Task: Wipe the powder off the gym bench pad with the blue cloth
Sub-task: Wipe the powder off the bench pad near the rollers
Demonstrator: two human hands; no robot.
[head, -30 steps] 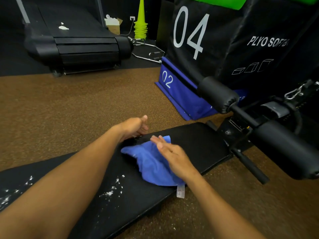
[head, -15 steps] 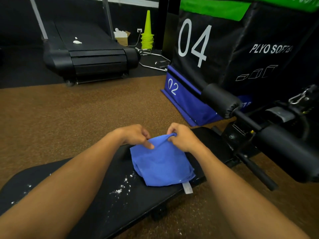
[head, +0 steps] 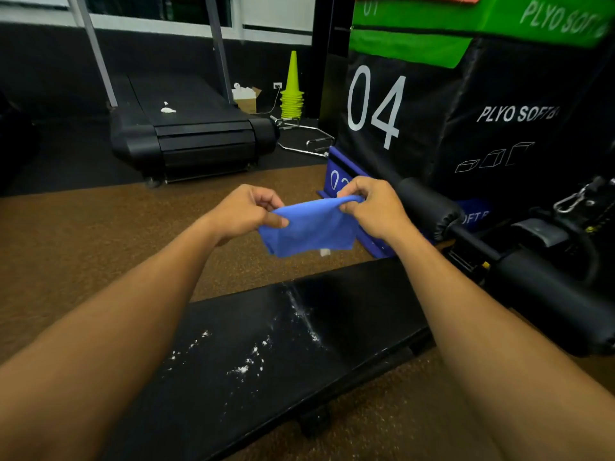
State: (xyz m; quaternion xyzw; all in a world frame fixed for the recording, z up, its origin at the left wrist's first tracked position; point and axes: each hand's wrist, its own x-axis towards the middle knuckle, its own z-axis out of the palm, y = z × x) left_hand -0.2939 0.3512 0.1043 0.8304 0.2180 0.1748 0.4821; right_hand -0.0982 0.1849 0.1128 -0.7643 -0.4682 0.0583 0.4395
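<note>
Hands: left (head: 244, 211) and right (head: 374, 207) pinch blue cloth (head: 307, 229) taut above bench pad (head: 349, 314) | refolding for powder (head: 253, 357)

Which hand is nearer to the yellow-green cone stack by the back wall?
Left. The left hand sits below and slightly left of the cone stack; the right hand is farther right, in front of the plyo boxes.
</note>
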